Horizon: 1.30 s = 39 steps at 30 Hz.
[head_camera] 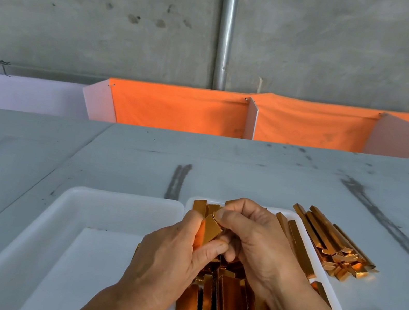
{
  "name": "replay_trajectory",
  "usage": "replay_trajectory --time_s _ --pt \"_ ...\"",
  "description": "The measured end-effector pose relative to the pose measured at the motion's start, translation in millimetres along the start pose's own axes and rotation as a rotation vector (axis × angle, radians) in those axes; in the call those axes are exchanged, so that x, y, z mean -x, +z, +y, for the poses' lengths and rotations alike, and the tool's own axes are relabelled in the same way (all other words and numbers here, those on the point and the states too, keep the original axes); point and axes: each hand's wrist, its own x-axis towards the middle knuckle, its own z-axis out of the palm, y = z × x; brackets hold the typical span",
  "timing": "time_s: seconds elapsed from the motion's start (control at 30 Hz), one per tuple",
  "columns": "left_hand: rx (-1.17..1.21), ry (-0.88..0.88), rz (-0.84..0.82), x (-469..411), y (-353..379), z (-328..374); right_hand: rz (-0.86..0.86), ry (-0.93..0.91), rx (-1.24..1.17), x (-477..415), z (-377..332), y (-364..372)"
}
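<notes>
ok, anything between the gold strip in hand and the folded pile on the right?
Nothing blocks the grip: left hand and right hand both pinch the gold strip. Toward the folded pile, only the tray's right rim and a few strips lying along it sit between, both low; a small lift should clear them.

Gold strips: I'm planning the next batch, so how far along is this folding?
Done: a pile of folded pieces lies on the table beside the tray. In hand: the left hand and right hand pinch one strip. Left: many flat strips lie in the tray.
</notes>
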Motion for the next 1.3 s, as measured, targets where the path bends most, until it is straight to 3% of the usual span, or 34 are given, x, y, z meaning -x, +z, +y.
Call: replay_trajectory --time_s 0.43,0.73,1.3 --pt "-0.014 0.028 0.003 1.0 1.4 -4.5 -0.03 0.052 -0.034 1.9 -6.0 -1.7" --pt "0.006 -0.019 -0.006 -0.9 -1.0 -3.7 -0.024 -0.099 0.167 4.5 -3.0 -2.5" --pt "-0.035 -0.131 0.055 -2.8 -0.3 -12.7 -0.02 -0.206 0.372 9.6 2.0 8.6"
